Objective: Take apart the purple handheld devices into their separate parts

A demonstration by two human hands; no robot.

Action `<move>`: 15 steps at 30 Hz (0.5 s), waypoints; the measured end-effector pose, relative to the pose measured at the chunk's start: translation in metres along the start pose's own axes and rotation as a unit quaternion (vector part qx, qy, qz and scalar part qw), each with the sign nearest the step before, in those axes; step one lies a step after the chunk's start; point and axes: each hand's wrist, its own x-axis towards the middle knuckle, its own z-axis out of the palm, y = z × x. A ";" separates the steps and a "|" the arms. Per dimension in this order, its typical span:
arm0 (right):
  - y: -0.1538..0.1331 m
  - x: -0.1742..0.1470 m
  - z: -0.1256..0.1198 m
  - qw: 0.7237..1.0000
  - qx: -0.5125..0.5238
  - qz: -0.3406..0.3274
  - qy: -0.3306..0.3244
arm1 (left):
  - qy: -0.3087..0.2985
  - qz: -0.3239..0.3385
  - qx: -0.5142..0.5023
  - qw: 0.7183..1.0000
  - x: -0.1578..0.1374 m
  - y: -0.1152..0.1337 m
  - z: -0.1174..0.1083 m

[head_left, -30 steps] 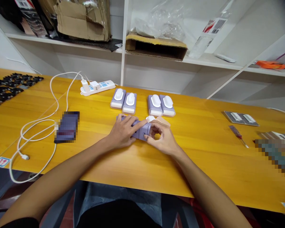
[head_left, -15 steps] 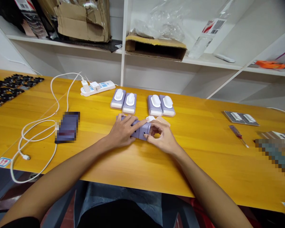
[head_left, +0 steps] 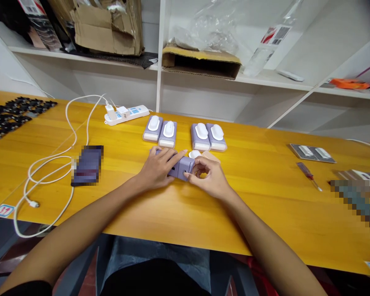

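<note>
Both hands hold a purple box-shaped case (head_left: pixel 184 167) low over the middle of the table. My left hand (head_left: pixel 156 167) wraps over its left part from above, with a finger stretched along the top. With thumb and fingers, my right hand (head_left: pixel 212 176) grips the case's right end. A seam and a dark opening show on the side facing me; much of the left part is hidden under my fingers. Just behind the case lie a white rounded piece (head_left: pixel 194 154) and a flat beige piece (head_left: pixel 211 156), both partly covered.
Behind stand purple blocks with white tops, one pair at left (head_left: pixel 169 133) and another at right (head_left: pixel 200 137). A power strip (head_left: pixel 128 114), white cable (head_left: pixel 68 106) and blurred dark item (head_left: pixel 88 165) lie left. A screwdriver (head_left: pixel 308 176) and plate (head_left: pixel 313 153) lie right; shelves (head_left: pixel 200 92) rise behind.
The case's right end and my right fingers have shifted slightly left. My left hand's outstretched finger sits a little higher along the top. Both hands keep hold of the case.
</note>
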 end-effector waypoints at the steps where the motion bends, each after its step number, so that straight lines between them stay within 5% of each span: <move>1: 0.001 0.001 -0.001 1.000 0.005 0.003 -0.009 | -0.003 0.002 0.000 1.000 0.000 0.000 0.000; 15: 0.004 0.004 -0.003 0.997 0.046 0.051 -0.039 | 0.004 0.019 -0.006 1.000 -0.001 -0.007 0.001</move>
